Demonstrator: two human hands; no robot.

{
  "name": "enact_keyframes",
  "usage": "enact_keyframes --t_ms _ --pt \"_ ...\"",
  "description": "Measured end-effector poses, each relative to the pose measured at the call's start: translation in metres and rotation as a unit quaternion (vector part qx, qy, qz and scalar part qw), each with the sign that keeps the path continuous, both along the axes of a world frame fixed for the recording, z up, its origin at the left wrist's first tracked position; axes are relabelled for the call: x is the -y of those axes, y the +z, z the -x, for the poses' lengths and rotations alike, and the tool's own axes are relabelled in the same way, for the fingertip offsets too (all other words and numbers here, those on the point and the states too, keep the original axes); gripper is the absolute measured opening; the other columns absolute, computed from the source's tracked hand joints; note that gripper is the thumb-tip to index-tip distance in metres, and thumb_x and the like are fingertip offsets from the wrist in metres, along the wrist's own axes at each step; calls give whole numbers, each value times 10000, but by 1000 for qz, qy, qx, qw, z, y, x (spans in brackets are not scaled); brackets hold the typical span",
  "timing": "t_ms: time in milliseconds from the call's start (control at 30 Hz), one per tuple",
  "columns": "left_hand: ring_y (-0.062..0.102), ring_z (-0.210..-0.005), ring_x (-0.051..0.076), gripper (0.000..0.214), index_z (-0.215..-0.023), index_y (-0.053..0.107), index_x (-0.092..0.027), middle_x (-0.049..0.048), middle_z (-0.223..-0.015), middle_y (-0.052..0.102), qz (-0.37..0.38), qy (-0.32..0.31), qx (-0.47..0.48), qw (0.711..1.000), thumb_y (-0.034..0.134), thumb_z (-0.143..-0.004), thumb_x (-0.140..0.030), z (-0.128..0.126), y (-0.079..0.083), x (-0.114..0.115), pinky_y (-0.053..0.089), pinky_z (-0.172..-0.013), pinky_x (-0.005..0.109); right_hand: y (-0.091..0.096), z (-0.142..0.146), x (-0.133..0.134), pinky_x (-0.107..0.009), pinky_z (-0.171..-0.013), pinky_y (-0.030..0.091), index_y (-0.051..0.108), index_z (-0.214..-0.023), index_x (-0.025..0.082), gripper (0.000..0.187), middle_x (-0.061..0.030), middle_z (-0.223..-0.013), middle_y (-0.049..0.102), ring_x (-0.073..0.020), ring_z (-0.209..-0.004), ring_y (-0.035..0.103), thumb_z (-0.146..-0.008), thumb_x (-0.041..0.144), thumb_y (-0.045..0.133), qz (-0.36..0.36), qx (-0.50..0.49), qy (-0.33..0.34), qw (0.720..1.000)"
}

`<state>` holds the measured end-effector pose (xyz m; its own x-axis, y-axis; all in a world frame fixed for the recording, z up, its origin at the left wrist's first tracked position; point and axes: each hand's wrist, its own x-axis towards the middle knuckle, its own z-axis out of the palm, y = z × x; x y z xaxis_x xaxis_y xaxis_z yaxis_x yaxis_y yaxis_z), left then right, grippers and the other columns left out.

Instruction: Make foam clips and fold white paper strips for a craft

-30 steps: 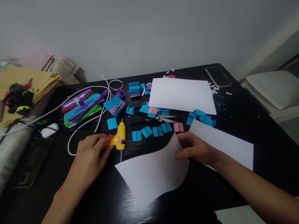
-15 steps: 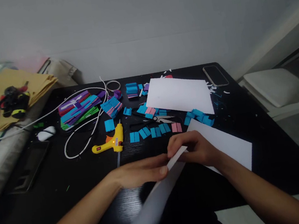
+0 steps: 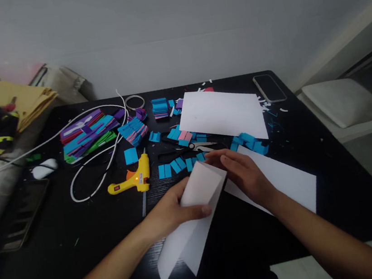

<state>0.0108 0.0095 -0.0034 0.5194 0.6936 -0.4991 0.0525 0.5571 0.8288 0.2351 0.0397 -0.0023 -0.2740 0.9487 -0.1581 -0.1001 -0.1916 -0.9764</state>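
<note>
A folded sheet of white paper (image 3: 196,193) is held tilted over the near side of the table, its lower end parting into two flaps. My left hand (image 3: 173,210) grips it, thumb across the front face and the other fingers behind. My right hand (image 3: 245,175) is at the paper's upper right edge, its fingers stretched out and partly hidden behind the corner. Under the right forearm lies a flat white sheet (image 3: 287,178). Just beyond the hands are small folded blue paper pieces (image 3: 177,165) and scissors (image 3: 204,146).
A yellow glue gun (image 3: 136,178) lies left of the hands, near a looped white cable (image 3: 72,186). Coloured paper strips (image 3: 89,131) are stacked behind it. Another white sheet (image 3: 221,112) and a phone (image 3: 269,88) lie toward the back; a dark phone-like slab (image 3: 23,216) is at left.
The folded paper has turned so its broad face shows, and its lower end has come up into view. My left thumb now crosses its front. My right hand has loosened from a pinch.
</note>
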Motion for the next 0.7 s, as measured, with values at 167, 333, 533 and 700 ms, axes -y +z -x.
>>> enact_keyframes --t_ms 167,333,533,700 --pt "651 -1084 283 715 -1377 572 -260 64 -1206 704 -59 50 -72 994 861 -754 -458 -5 -3 2 516 -941 421 -5 5 1 -347 -721 621 720 -1087 228 366 -49 -957 746 -213 -841 718 -827 459 834 31 35 6 999" --pt "643 -1025 275 716 -1380 559 -237 75 -1177 697 -65 43 -91 993 840 -774 -493 -7 -1 8 533 -823 373 -9 12 5 -355 -745 631 737 -989 228 313 -41 -921 775 -213 -841 743 -757 368 895 25 59 -29 998" --pt "655 -847 212 506 -1279 659 -225 66 -1074 734 -30 84 -14 996 698 -897 -555 -5 3 6 502 -691 291 -9 16 10 -311 -617 627 753 -967 208 307 6 -708 737 -170 -630 710 -748 361 904 55 16 5 998" --pt "612 -660 129 439 -1217 699 -230 21 -903 745 -25 82 -27 996 776 -868 -486 -5 0 1 457 -584 227 -7 19 16 -262 -603 638 763 -998 191 289 -9 -747 767 -152 -641 731 -794 363 871 59 2 11 998"
